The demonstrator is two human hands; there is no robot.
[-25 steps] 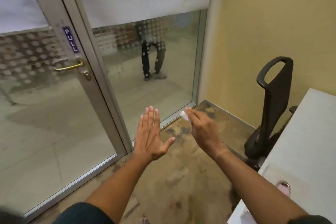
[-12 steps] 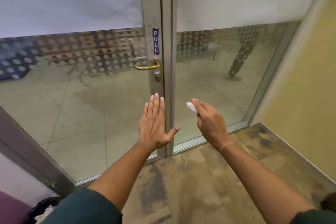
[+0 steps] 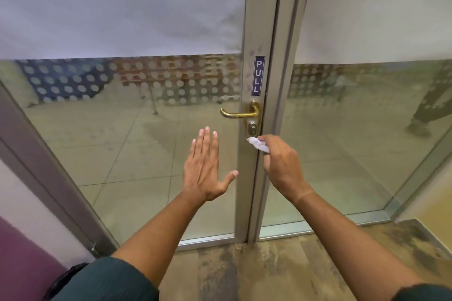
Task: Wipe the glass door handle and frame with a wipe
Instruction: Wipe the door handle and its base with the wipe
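Observation:
A glass door with a grey metal frame [image 3: 254,32] stands straight ahead. Its brass lever handle [image 3: 241,113] sits under a blue PULL label [image 3: 258,76], with a round lock [image 3: 252,128] just below. My right hand [image 3: 281,166] pinches a small crumpled white wipe [image 3: 257,144], held just under the lock against the frame's edge. My left hand [image 3: 205,168] is flat and open, fingers up, in front of the glass left of the frame, holding nothing.
A fixed glass panel [image 3: 354,142] fills the right side, with a person's legs [image 3: 430,110] visible beyond it. A purple and white wall [image 3: 22,239] and a dark bag [image 3: 66,278] lie at the lower left. The floor [image 3: 269,271] is stained.
The view has swung left and closer to the door. My right hand with the wipe has risen toward the lock. My left hand stays open.

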